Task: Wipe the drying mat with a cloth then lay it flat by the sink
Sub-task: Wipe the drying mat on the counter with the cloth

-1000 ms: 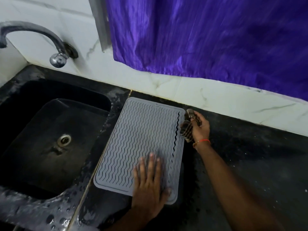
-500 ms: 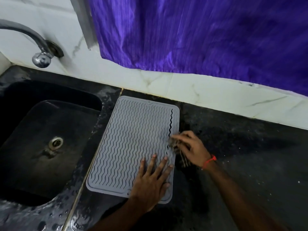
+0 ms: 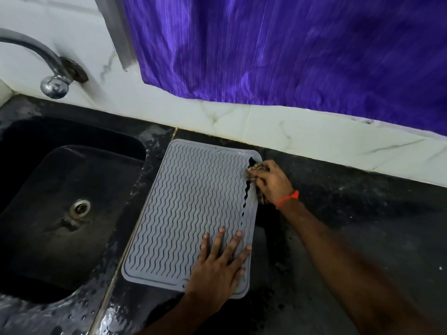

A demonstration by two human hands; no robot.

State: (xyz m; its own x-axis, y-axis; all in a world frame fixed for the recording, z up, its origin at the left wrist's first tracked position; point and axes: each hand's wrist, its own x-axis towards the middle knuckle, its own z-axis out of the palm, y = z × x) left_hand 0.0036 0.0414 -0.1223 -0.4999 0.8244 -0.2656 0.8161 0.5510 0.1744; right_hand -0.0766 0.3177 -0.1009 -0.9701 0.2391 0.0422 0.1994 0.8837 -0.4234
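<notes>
wet black surface beside the sink: left hand flat on mat, right hand gripping cloth; mat may skid.

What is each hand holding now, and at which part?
Right hand grips a bunched cloth; which part cannot be told. Left hand holds nothing, pressing flat on the mat.

Bare black stone counter lies right of the grey ribbed silicone mat. The white marble wall closes behind, the black sink basin drops left.
</notes>
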